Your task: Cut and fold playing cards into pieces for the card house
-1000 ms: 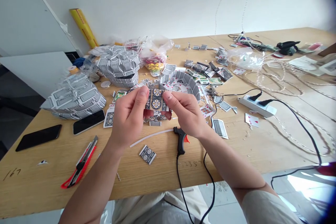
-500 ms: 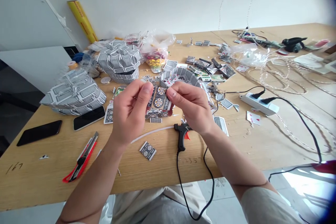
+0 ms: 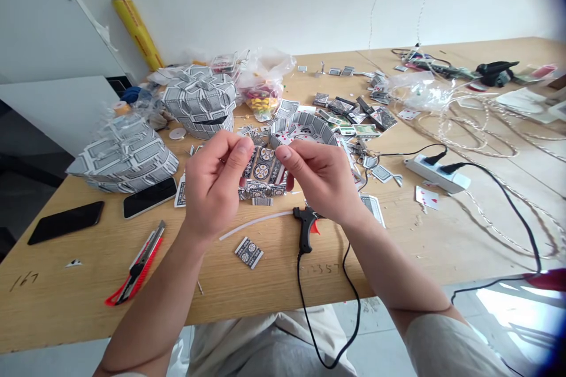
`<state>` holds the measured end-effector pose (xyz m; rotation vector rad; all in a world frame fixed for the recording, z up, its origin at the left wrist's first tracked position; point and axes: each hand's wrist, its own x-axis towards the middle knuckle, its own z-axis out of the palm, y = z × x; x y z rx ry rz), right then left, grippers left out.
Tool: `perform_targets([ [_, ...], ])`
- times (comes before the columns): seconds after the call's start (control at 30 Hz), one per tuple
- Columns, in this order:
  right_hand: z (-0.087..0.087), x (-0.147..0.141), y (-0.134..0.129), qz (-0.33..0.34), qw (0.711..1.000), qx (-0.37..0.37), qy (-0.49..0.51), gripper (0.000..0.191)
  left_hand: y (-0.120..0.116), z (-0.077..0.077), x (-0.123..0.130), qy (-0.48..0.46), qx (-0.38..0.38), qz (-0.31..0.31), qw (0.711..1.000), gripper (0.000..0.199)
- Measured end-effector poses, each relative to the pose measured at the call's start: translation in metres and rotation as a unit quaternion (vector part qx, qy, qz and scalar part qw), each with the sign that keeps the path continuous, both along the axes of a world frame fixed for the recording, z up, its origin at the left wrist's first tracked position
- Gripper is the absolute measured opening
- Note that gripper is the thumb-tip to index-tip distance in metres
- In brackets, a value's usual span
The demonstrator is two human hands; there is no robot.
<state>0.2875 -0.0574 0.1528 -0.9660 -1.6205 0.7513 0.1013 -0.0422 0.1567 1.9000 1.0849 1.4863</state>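
Seemed light and flimsy, best taken by the edges: a patterned black-and-white playing-card box (image 3: pixel 262 172), left hand (image 3: pixel 215 185) and right hand (image 3: pixel 319 179) pinched narrowly above it, grip unclear.

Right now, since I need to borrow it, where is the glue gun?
Head view: the glue gun lies just below the right hand, beside a white glue stick.

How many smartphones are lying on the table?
2: a flat black smartphone near the left edge of the wooden table, and a second black-screened smartphone just to its right. Others may be hidden.
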Motion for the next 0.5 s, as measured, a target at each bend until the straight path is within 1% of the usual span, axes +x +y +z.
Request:
perform_targets([
  [0.07, 0.001, 0.002, 0.001, -0.016, 1.0, 0.009, -0.013, 0.057, 0.004, 0.0, -0.001, 0.009, -0.021, -0.015, 1.0, 0.035],
  [0.17, 0.001, 0.006, 0.004, -0.018, 0.998, -0.009, -0.055, 0.055, 0.012, 0.0, -0.008, 0.027, -0.015, -0.001, 1.0, 0.035],
  [0.2, 0.0, 0.007, 0.006, -0.007, 0.997, -0.021, -0.078, 0.052, 0.015, 0.001, -0.011, 0.03, -0.01, 0.01, 0.999, 0.035],
  [0.27, -0.004, 0.008, 0.009, 0.038, 0.989, -0.043, -0.138, 0.042, 0.022, 0.0, -0.018, 0.042, -0.012, 0.032, 0.999, 0.029],
  [0.37, -0.017, 0.003, 0.017, 0.113, 0.962, -0.072, -0.236, 0.023, 0.035, -0.003, -0.032, 0.086, -0.036, 0.069, 0.993, 0.021],
  [0.43, -0.03, -0.005, 0.023, 0.145, 0.936, -0.086, -0.31, 0.02, 0.047, -0.007, -0.045, 0.136, -0.053, 0.101, 0.984, 0.022],
  [0.47, -0.038, -0.01, 0.024, 0.159, 0.918, -0.091, -0.353, 0.02, 0.055, -0.01, -0.053, 0.169, -0.064, 0.127, 0.975, 0.025],
  [0.5, -0.046, -0.015, 0.026, 0.163, 0.9, -0.094, -0.394, 0.02, 0.063, -0.014, -0.061, 0.21, -0.083, 0.163, 0.96, 0.026],
])
